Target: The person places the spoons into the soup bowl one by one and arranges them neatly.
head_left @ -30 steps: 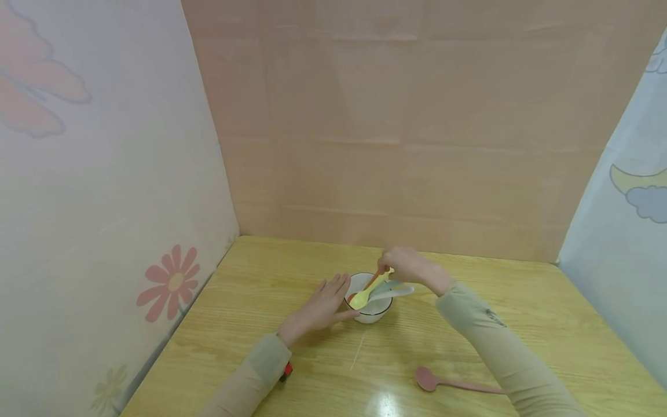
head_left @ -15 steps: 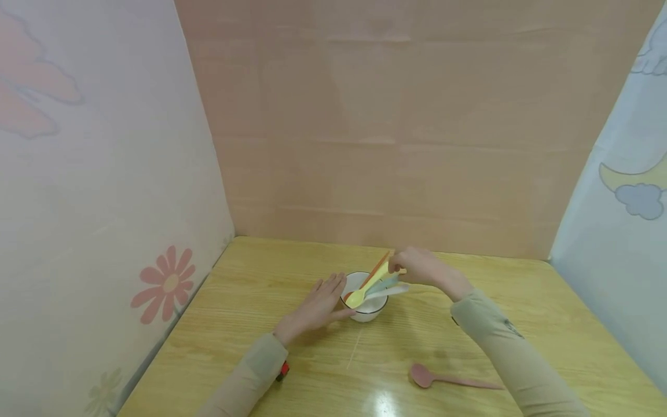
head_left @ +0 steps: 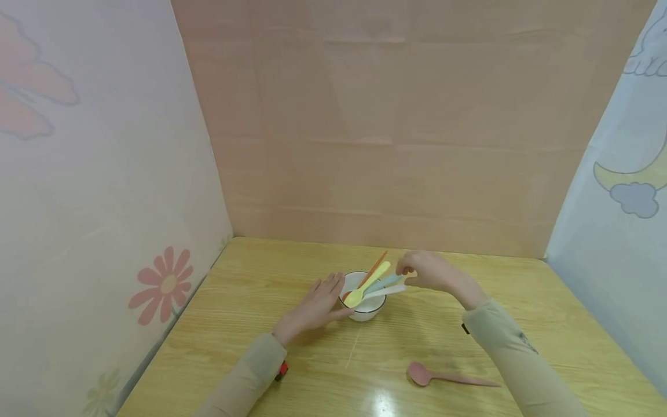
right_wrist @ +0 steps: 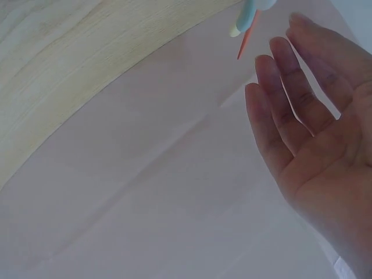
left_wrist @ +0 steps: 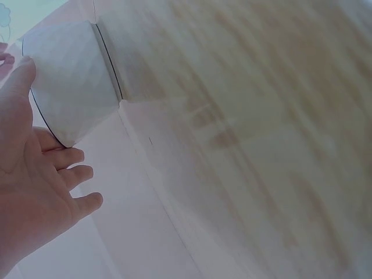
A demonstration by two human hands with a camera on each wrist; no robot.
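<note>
A white bowl point(head_left: 366, 315) with a dark rim holds several spoons. Among them are a yellow spoon point(head_left: 355, 298), an orange spoon point(head_left: 378, 263), a pale blue spoon point(head_left: 388, 281) and a white spoon point(head_left: 393, 290), handles leaning to the right. My left hand point(head_left: 315, 304) rests against the bowl's left side, thumb and fingers spread and fairly straight; the left wrist view shows the bowl point(left_wrist: 72, 81) beside its thumb. Just right of the handles is my right hand point(head_left: 435, 272), fingers loosely bent. In the right wrist view nothing lies in its palm point(right_wrist: 325, 122).
A pink spoon point(head_left: 418, 374) lies on the wooden table point(head_left: 312, 382) at the front right. Something small, red and black point(head_left: 282, 370) shows beside my left sleeve. A tan backdrop point(head_left: 365, 145) stands behind the table, with printed sheets on both sides.
My right hand has let go of the yellow spoon and moved right, away from the bowl. The yellow spoon now leans in the bowl by itself. My left hand stays at the bowl.
</note>
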